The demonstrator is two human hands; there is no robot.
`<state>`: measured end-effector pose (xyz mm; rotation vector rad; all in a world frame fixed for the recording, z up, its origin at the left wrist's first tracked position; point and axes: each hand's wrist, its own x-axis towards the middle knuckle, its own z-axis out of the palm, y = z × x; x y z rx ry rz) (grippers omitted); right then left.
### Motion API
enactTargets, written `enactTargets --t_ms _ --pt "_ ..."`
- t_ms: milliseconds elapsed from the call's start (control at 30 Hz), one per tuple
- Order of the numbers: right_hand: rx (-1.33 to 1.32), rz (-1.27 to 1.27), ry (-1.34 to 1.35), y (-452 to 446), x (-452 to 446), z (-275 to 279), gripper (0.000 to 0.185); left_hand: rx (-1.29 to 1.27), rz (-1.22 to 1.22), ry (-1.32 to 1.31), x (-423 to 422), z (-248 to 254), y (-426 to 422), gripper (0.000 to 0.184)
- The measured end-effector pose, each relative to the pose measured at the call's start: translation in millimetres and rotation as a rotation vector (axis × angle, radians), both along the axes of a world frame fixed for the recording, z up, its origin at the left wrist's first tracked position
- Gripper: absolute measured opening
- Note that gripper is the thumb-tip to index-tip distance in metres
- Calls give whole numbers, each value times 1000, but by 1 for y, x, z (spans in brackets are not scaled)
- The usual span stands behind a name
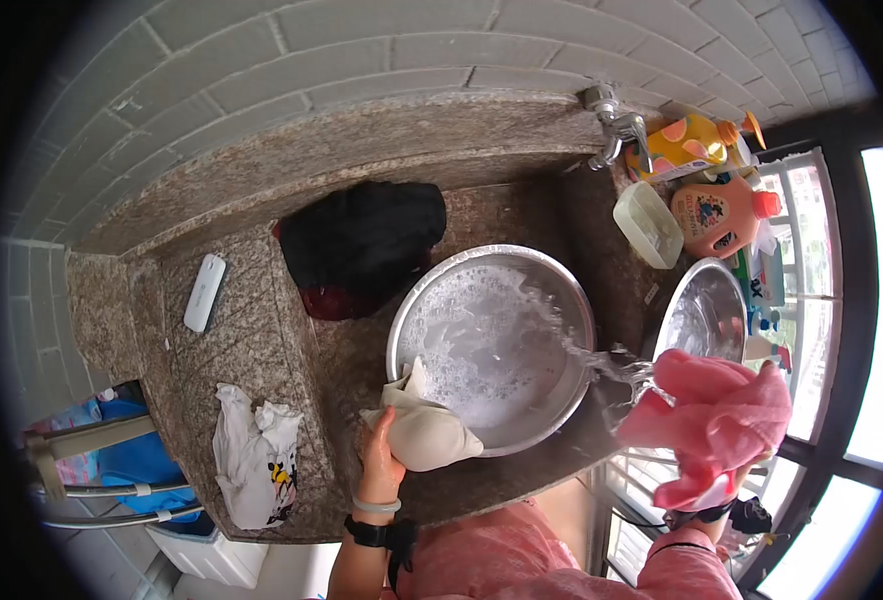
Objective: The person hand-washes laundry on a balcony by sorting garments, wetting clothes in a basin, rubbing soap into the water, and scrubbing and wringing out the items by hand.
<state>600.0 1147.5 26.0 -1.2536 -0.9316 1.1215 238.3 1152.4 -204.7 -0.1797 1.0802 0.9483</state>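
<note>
A large metal basin [561, 405] holds soapy, foamy water in the sink. My left hand [381, 462] is closed on a beige cloth [426, 430] at the basin's near left rim. To the right, my right hand [751, 470] holds up a wet, bunched pink cloth [711, 415]; the cloth covers most of its fingers. Between the pink cloth and the basin, a splash of water [616, 368] arcs through the air. Behind the pink cloth sits a smaller metal basin [706, 310], partly hidden.
Dark folded clothing [361, 245] lies left of the basin. Farther left are a white printed garment [256, 460] and a white oblong object [204, 292]. Under the tap [616, 135] stand a pale plastic container [648, 225], a yellow bottle [683, 145] and an orange-pink detergent jug [718, 215].
</note>
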Motion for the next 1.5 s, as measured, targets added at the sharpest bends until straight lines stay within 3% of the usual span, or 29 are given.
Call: enactTargets --t_ms 200,233,367,567,700,767,800,833,933,1000,1067,1100,1133,1200,1233,1300,1500 --pt "-50 117 31 41 -44 -49 57 4 -27 89 -5 -2 -17 31" --pt "-68 94 31 50 -54 -58 48 2 -15 92 -6 -2 -19 31" --pt "-316 107 -81 74 -67 -98 40 -56 19 62 -8 -3 -26 28" --pt "-306 130 -480 86 -65 -203 45 -59 36 40 -9 5 -29 25" --pt "-141 113 -972 77 -67 -247 56 -47 31 28 -7 2 -30 27" --pt "-70 -15 -903 59 -67 -245 64 -69 13 9 -11 -8 -36 29" --pt "-196 -12 -718 47 -64 -233 68 -65 -5 22 -8 -3 -34 30" --pt "-306 -10 -518 33 -64 -220 73 -56 -19 44 -7 0 -31 31" --pt "-281 15 660 -36 -45 -189 81 -47 -58 54 -10 -9 -33 33" --pt "-223 -61 769 -60 -42 -174 83 -37 -70 65 -7 -6 -29 33" --pt "-72 -371 1147 -102 -32 -160 77 -16 -149 90 -3 -1 -22 36" --pt "-125 -636 1279 -113 -22 -143 66 -20 -154 107 -1 1 -20 36" --pt "-7 -951 1184 -108 -16 -129 55 -20 -172 98 1 3 -16 37" --pt "-196 -821 1226 -147 27 -140 36 -21 -201 104 7 6 -8 38" --pt "-401 -786 574 -165 37 -154 25 -18 -206 120 10 7 -6 38" --pt "-342 -938 408 -168 30 -156 12 -30 -211 53 15 7 -4 39" --pt "-128 -1015 597 -174 22 -172 2 -36 -213 53 13 15 -10 38"
